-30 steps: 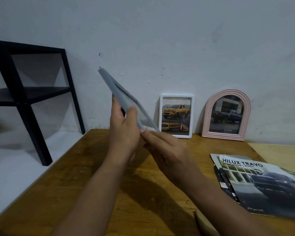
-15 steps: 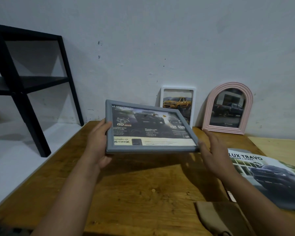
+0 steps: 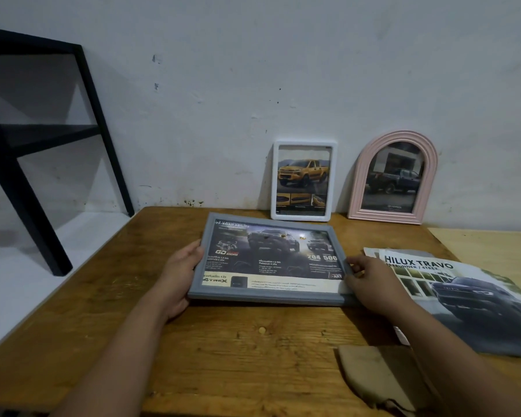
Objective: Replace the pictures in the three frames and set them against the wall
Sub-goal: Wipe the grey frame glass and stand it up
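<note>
The grey rectangular wooden picture frame [image 3: 271, 261] is gripped at its short ends: left hand [image 3: 179, 276] w/ thumb on the rim, right hand [image 3: 370, 284] pinching the rim. It is held face-up, long axis left-right, over the brown wooden tabletop [image 3: 223, 341], just in front of the white rectangular frame [image 3: 303, 180].

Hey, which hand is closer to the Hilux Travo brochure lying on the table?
Right. The right hand, gripping the grey frame's right edge, sits just beside the brochure. The left hand holds the frame's far left edge, a whole frame away.
</note>
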